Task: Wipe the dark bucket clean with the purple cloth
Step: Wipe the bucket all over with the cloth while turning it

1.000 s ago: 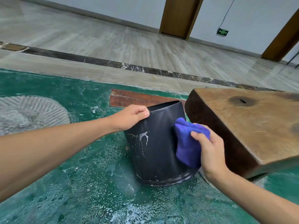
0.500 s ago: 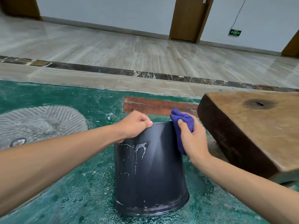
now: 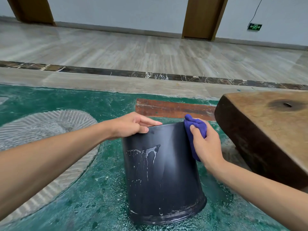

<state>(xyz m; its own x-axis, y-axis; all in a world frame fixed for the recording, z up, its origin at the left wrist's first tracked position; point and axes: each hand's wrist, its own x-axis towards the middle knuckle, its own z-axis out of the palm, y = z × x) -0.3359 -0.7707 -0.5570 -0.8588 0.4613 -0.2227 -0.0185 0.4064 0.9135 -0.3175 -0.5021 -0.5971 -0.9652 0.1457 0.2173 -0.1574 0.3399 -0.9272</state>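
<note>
Raised from low on the bucket's (image 3: 163, 172) side to its rim, the purple cloth (image 3: 195, 129) is gripped by the right hand (image 3: 206, 145); the rim is grasped by the left hand (image 3: 131, 125); white streaks are seen on the dark bucket, which is stood on green floor (image 3: 83, 205)

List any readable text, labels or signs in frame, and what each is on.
Green sign low on the far wall: white markings, likely an exit sign, too small and blurred to read.
Dark bucket: no label or print, only white drip stains.
Purple cloth: no text.
Wooden block: no text.
Nothing else readable.
</note>
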